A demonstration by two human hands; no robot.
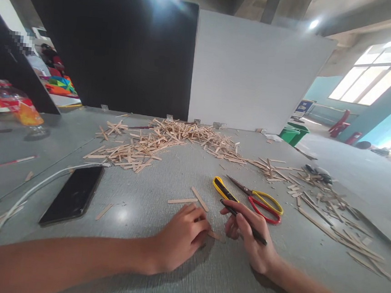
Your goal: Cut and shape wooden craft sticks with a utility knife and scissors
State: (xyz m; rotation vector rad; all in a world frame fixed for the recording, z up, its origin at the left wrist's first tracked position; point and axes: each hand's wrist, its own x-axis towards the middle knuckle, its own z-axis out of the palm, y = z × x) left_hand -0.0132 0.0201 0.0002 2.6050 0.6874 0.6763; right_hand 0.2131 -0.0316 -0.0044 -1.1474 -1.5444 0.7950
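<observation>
My left hand (185, 237) is low over the table with its fingers bent together on a short wooden craft stick (216, 236), whose end pokes out to the right. A slim black pen (254, 232) is gripped in my right hand (250, 231), slanting from upper left to lower right. Just behind that hand lie a yellow and black utility knife (224, 188) and scissors (262, 202) with one yellow and one red handle. Two more craft sticks (182, 201) rest beyond my left fingers.
Across the back spreads a pile of craft sticks (179, 136), with longer strips and scraps (332, 222) at right. A black phone (73, 195) and white cable (23, 200) lie left. An orange drink bottle (29, 113) stands farther left. Black (138, 55) and white panels (253, 74) border the table.
</observation>
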